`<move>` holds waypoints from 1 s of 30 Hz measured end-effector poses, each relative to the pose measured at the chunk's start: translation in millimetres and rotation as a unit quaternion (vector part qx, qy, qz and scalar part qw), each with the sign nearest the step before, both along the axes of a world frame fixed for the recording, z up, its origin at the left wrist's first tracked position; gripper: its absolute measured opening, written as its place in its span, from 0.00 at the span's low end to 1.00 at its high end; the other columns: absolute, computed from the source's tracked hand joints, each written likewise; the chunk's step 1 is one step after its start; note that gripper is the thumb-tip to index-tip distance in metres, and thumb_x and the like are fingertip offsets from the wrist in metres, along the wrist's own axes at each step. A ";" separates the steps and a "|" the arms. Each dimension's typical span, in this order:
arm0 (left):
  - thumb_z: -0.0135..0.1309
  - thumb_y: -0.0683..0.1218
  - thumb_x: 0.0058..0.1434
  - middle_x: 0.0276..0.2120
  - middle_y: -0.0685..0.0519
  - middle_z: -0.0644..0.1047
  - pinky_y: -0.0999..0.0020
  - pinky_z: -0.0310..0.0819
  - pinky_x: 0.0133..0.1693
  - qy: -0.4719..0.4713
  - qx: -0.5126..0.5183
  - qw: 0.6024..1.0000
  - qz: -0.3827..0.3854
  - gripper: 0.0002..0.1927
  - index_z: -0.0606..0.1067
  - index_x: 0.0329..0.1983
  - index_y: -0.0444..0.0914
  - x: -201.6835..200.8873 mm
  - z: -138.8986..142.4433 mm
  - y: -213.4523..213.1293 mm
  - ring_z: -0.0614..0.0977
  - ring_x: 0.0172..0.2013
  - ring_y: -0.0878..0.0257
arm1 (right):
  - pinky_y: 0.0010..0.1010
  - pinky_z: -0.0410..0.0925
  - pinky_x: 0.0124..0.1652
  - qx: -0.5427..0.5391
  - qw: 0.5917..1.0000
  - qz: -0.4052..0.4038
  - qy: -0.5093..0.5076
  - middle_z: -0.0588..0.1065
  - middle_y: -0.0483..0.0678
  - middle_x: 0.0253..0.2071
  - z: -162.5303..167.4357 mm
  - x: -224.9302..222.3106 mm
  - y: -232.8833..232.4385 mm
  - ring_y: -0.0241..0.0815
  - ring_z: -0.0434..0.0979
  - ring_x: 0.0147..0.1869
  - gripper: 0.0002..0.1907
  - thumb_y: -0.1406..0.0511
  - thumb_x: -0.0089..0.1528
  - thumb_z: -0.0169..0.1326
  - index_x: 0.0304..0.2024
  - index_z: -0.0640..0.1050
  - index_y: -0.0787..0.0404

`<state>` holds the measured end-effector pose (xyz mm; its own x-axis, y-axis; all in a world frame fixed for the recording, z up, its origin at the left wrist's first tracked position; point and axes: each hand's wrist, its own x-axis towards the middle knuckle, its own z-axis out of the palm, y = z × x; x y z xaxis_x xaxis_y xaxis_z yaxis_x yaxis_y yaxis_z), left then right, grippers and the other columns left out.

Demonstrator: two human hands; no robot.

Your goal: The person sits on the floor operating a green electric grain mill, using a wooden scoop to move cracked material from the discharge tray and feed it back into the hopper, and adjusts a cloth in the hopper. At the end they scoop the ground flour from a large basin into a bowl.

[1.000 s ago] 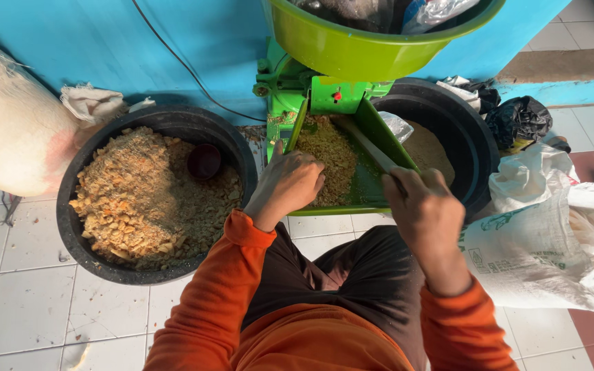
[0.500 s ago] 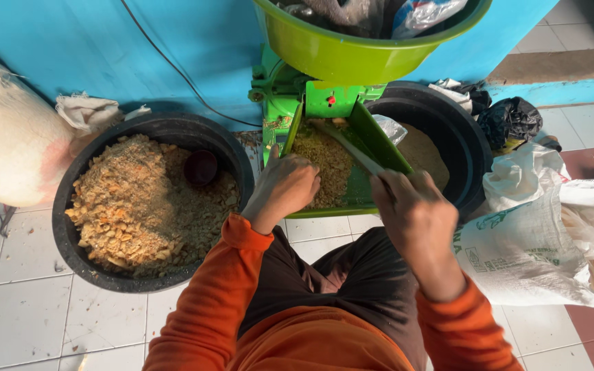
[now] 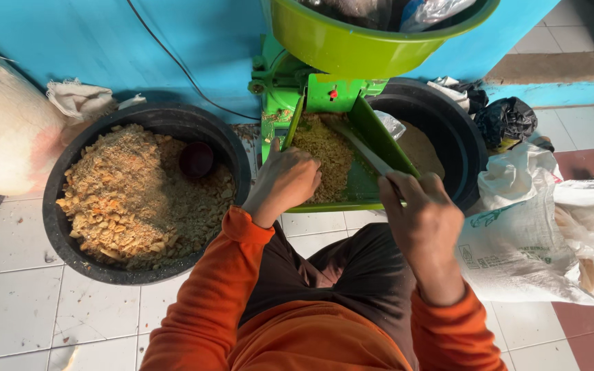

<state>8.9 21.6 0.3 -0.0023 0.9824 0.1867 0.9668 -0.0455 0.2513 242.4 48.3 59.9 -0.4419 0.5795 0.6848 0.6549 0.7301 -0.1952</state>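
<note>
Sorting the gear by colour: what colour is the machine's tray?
Green, in the head view: the tray under both hands.

Green hopper (image 3: 352, 48) cut by top edge, white sack (image 3: 1, 137) cropped left

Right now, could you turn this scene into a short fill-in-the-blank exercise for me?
1. The person's sleeves are ____ in colour.
2. The left hand rests on the ground feed in the ____ chute of the machine.
3. The right hand holds a flat stick that reaches into the ____.
4. The black tub of coarse meal stands on the person's ____ side.

Missing words: orange; green; chute; left
</note>
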 end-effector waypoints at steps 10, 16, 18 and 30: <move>0.53 0.50 0.65 0.29 0.48 0.81 0.33 0.59 0.61 0.023 -0.044 0.999 0.000 0.13 0.81 0.29 0.38 0.2 -5.5 5.0 0.83 0.39 0.51 | 0.35 0.71 0.31 -0.041 0.999 0.036 0.003 0.78 0.47 0.33 25.5 17.8 -10.1 0.43 0.79 0.33 0.05 0.63 0.66 0.64 0.43 0.84 0.55; 0.55 0.49 0.60 0.28 0.47 0.80 0.32 0.60 0.58 -0.004 0.014 1.000 -0.002 0.12 0.80 0.26 0.38 1.0 -7.2 2.6 0.83 0.38 0.50 | 0.36 0.71 0.30 0.017 1.000 0.015 -0.018 0.76 0.49 0.30 -1.5 -23.1 -0.1 0.46 0.78 0.31 0.07 0.62 0.63 0.66 0.41 0.85 0.56; 0.55 0.49 0.60 0.28 0.47 0.80 0.34 0.61 0.58 0.001 0.003 1.000 -0.003 0.13 0.80 0.25 0.38 0.6 -6.0 2.2 0.83 0.38 0.50 | 0.36 0.71 0.30 0.024 1.000 0.009 -0.012 0.76 0.49 0.31 -5.2 -27.1 1.2 0.47 0.78 0.32 0.06 0.62 0.64 0.66 0.42 0.85 0.56; 0.54 0.48 0.63 0.25 0.48 0.79 0.34 0.59 0.60 0.001 -0.033 0.999 -0.004 0.13 0.80 0.25 0.38 1.8 0.0 4.9 0.83 0.35 0.52 | 0.35 0.70 0.28 -0.005 1.000 -0.008 -0.028 0.77 0.49 0.33 -4.1 -5.4 6.5 0.44 0.78 0.30 0.07 0.62 0.65 0.65 0.44 0.85 0.57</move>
